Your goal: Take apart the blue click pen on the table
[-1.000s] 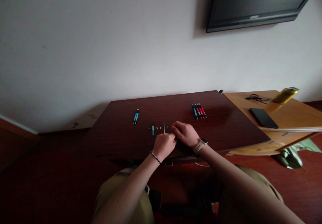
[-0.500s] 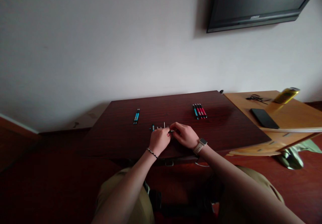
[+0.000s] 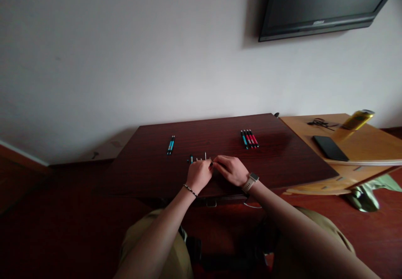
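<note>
My left hand [image 3: 200,173] is closed, its thumb and fingers pinching a small black pen part [image 3: 211,164]. Fingertips of my right hand [image 3: 233,170] are pinched together against the same piece, and the fingers hide most of it. Just beyond my left hand lie a blue pen barrel [image 3: 191,158], a thin refill [image 3: 205,155] and some small parts, partly covered by the hand. Two blue pens [image 3: 170,145] lie side by side farther left. To the right, a row of blue and red pens [image 3: 249,139] lies on the dark table [image 3: 213,132].
A lighter wooden table [image 3: 301,128] adjoins on the right, bearing a black phone [image 3: 330,148], a dark cable [image 3: 322,123] and a yellow can [image 3: 358,120]. A television [image 3: 326,3] hangs on the wall above. My knees are below the table's front edge.
My right fingers have shifted slightly at the pen part; a pale bit seen between the hands before is now hidden. The pens on the table have stayed put.
</note>
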Demonstrator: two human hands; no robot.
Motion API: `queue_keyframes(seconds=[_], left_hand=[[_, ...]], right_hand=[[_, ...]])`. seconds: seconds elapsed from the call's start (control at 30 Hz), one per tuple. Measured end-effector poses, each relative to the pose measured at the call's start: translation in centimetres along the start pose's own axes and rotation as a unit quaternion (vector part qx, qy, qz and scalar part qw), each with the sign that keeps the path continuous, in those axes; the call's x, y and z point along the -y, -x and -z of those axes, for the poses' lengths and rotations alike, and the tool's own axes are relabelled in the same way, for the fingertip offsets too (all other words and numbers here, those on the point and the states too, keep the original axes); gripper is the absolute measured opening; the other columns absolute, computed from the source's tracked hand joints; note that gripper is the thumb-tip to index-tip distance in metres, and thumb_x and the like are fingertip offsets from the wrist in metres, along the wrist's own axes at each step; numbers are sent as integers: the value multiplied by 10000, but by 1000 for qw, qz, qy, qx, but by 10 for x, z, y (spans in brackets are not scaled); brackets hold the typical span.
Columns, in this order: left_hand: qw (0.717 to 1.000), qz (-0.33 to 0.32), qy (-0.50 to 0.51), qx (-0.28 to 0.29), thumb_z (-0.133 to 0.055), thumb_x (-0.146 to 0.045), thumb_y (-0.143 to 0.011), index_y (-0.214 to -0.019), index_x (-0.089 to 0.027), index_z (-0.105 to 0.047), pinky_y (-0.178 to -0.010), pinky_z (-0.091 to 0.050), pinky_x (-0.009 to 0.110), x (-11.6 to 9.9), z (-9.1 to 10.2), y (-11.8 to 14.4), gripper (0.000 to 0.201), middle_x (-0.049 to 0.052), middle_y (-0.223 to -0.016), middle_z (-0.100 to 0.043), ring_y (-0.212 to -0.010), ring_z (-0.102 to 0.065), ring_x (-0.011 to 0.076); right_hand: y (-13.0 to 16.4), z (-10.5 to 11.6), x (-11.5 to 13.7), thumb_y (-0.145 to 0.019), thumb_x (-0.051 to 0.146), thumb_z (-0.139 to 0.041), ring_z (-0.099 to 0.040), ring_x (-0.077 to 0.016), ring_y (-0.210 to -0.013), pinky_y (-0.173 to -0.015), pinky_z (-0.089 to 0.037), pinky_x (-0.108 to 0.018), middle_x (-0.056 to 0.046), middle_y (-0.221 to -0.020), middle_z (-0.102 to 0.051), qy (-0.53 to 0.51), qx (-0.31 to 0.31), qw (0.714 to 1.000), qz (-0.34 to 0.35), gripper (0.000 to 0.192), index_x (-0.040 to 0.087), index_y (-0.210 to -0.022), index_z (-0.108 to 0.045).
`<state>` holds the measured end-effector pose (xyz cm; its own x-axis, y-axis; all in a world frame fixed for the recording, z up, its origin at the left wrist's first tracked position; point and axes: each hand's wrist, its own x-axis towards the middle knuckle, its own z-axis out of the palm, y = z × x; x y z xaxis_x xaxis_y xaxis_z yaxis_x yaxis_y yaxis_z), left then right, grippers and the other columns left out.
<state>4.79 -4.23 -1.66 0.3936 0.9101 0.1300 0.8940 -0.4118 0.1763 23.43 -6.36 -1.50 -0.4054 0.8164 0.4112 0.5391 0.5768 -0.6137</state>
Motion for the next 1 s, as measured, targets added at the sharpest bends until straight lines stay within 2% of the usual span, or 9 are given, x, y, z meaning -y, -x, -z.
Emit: queue_keyframes(seconds=[0.2, 0.43, 0.63, 1.0], left_hand=[[1000, 2, 0, 3, -479, -334, -1041, -972, -198, -743, -806, -531, 335, -3, 0, 0, 304, 122, -960, -791, -925, -762, 265], [1000, 3, 12, -1, -508, -330, -1030, -1036, -213, -770, -820, -542, 353, -9, -3, 3, 286, 117, -953, -800, -917, -768, 279], [1000, -14, 18, -2, -507, -300, -1026, -984, -182, -776, -793, -534, 339, -14, -7, 8, 297, 131, -914, -794, -874, -770, 268], [997, -80, 11, -9, -535, -229, -981, -914, -199, -755, -690, -492, 323, -19, -13, 12, 232, 98, -860, -786, -784, -752, 255]], right_hand=[[0, -2, -3, -1091, 364, -439, -605, -169, -751, -715, -382, -267, -31, -853, -689, 21, -3, 1000, 3, 301, 231, -910, -639], [0, -5, -6, -1097, 439, -406, -520, -149, -628, -641, -304, -277, -14, -698, -607, 67, -18, 997, -17, 432, 217, -749, -532], [0, -4, -3, -1090, 453, -413, -515, -145, -610, -634, -289, -276, -16, -696, -625, 81, -27, 996, -33, 443, 217, -737, -539], [-1, -1, -3, -1088, 453, -413, -493, -140, -580, -630, -289, -271, -14, -680, -628, 91, -57, 993, -56, 453, 219, -715, -518]])
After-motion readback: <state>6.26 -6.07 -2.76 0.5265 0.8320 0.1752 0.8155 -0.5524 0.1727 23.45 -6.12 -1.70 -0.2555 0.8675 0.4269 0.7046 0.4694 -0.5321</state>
